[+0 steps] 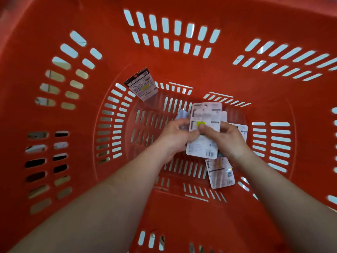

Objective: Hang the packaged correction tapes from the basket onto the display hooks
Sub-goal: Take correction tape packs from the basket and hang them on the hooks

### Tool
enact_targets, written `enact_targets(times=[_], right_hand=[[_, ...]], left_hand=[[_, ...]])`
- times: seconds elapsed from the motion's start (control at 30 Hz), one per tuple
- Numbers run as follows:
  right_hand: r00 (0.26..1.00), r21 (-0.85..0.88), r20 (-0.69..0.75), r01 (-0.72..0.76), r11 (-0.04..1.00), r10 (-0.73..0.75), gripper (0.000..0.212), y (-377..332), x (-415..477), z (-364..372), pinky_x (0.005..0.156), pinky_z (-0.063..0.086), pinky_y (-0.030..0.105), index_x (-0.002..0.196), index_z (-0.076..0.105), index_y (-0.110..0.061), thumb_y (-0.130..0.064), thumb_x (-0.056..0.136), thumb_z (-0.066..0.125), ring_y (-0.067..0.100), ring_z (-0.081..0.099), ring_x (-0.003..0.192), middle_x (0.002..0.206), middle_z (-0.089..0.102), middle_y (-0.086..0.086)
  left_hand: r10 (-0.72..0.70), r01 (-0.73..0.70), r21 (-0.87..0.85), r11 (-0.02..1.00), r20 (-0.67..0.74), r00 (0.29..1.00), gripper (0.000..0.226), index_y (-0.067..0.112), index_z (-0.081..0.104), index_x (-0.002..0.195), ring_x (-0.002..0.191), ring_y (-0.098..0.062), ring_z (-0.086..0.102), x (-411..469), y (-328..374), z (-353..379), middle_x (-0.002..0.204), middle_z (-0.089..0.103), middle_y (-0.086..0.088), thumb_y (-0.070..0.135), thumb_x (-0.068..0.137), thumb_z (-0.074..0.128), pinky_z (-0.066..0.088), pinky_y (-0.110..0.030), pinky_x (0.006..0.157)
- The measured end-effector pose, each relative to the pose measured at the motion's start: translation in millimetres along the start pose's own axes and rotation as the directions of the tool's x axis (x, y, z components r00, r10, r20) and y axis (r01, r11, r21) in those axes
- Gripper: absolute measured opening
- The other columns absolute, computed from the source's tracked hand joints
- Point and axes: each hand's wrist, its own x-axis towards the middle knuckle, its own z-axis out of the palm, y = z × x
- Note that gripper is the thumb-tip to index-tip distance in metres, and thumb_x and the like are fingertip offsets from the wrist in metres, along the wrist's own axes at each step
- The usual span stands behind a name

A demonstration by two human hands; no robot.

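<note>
Both arms reach down into the red basket (pixel 182 70). The left hand (pixel 174 138) and right hand (pixel 227 141) each have a grip pinched on the same correction tape pack (pixel 207 114), thumbs meeting on its printed back, over the middle of the basket floor. A second pack (pixel 220 174) lies toward the near right corner. A third pack (pixel 141 84) leans in the far left corner.

The basket (pixel 102 19) runs off every edge, so its rim is out of sight. Print on the top package (pixel 203 145) is too smeared to read. The right hand (pixel 228 139) covers most of the package underneath (pixel 243 131). Both forearms (pixel 127 189) are cut off below.
</note>
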Motion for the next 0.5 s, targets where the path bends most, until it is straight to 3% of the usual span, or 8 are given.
enact_targets(times=[0.07, 0.1, 0.17, 0.2, 0.27, 0.33, 0.4, 0.5], right_hand=[[0.997, -0.100, -0.046, 0.052, 0.994, -0.057, 0.016, 6, -1, -3, 0.058, 0.055, 0.018, 0.104, 0.072, -0.018, -0.021, 0.089, 0.072, 0.007, 0.074, 0.074, 0.090, 0.077, -0.006], [0.995, -0.132, -0.073, 0.064, 0.989, -0.074, 0.015, 7, -1, -3, 0.060, 0.056, 0.017, 0.104, 0.072, -0.020, -0.021, 0.089, 0.072, 0.005, 0.073, 0.076, 0.091, 0.076, -0.008], [0.990, -0.169, -0.110, 0.072, 0.983, -0.092, 0.013, 7, -2, -4, 0.066, 0.057, 0.017, 0.104, 0.071, -0.023, -0.021, 0.091, 0.071, 0.004, 0.073, 0.081, 0.094, 0.074, -0.011], [0.989, -0.189, -0.110, 0.074, 0.979, -0.096, 0.013, 7, -4, -5, 0.068, 0.056, 0.017, 0.104, 0.070, -0.024, -0.021, 0.091, 0.070, 0.002, 0.072, 0.081, 0.093, 0.073, -0.013], [0.991, -0.225, -0.100, 0.068, 0.972, -0.093, 0.013, 6, -9, -6, 0.066, 0.055, 0.014, 0.104, 0.069, -0.025, -0.022, 0.091, 0.070, -0.001, 0.070, 0.079, 0.090, 0.071, -0.016], [0.992, -0.252, -0.101, 0.049, 0.967, -0.076, 0.015, 5, -14, -5, 0.068, 0.057, 0.017, 0.107, 0.069, -0.024, -0.023, 0.091, 0.070, 0.001, 0.070, 0.080, 0.091, 0.071, -0.015], [0.992, -0.242, -0.121, 0.010, 0.970, -0.040, 0.021, 1, -21, -4, 0.078, 0.060, 0.030, 0.112, 0.068, -0.021, -0.024, 0.091, 0.070, 0.009, 0.072, 0.085, 0.096, 0.073, -0.010], [0.989, -0.236, -0.149, -0.028, 0.971, -0.008, 0.020, -13, -40, 0, 0.087, 0.059, 0.039, 0.110, 0.068, -0.023, -0.024, 0.090, 0.071, 0.013, 0.071, 0.089, 0.095, 0.072, -0.010]], left_hand=[[0.085, -0.065, 0.178, 0.982, -0.108, 0.991, 0.019, 0.019, 0.067, 0.112, 0.106, -0.020, 0.065, 13, -10, -5, 0.119, 0.067, -0.003, 0.016, 0.094, 0.064, 0.052, -0.034, 0.094], [0.154, -0.060, 0.389, 0.919, -0.214, 0.965, 0.023, 0.019, 0.065, 0.117, 0.107, -0.020, 0.062, 22, -17, -10, 0.119, 0.064, 0.000, 0.023, 0.094, 0.065, 0.050, -0.031, 0.090], [0.264, 0.089, 0.780, 0.620, -0.313, 0.912, 0.040, 0.017, 0.056, 0.123, 0.113, -0.027, 0.057, 34, -33, -16, 0.126, 0.057, -0.006, 0.036, 0.090, 0.069, 0.050, -0.037, 0.089], [0.284, 0.151, 0.869, 0.471, -0.311, 0.907, 0.049, 0.015, 0.051, 0.127, 0.118, -0.031, 0.054, 37, -40, -16, 0.130, 0.053, -0.010, 0.038, 0.089, 0.070, 0.050, -0.041, 0.092], [0.304, 0.158, 0.919, 0.363, -0.277, 0.912, 0.053, 0.009, 0.046, 0.132, 0.123, -0.034, 0.050, 40, -49, -15, 0.134, 0.050, -0.015, 0.034, 0.091, 0.068, 0.047, -0.044, 0.096], [0.315, 0.148, 0.914, 0.378, -0.277, 0.908, 0.045, 0.006, 0.052, 0.127, 0.121, -0.035, 0.051, 39, -48, -18, 0.131, 0.053, -0.017, 0.032, 0.092, 0.065, 0.046, -0.043, 0.097], [0.296, 0.142, 0.872, 0.468, -0.306, 0.905, 0.034, 0.009, 0.064, 0.107, 0.111, -0.033, 0.057, 28, -38, -21, 0.117, 0.062, -0.014, 0.036, 0.088, 0.068, 0.050, -0.039, 0.091], [0.175, 0.089, 0.648, 0.756, -0.331, 0.927, 0.023, 0.015, 0.059, 0.072, 0.085, -0.026, 0.066, -11, -13, -25, 0.082, 0.066, -0.007, 0.032, 0.083, 0.071, 0.054, -0.035, 0.072]])
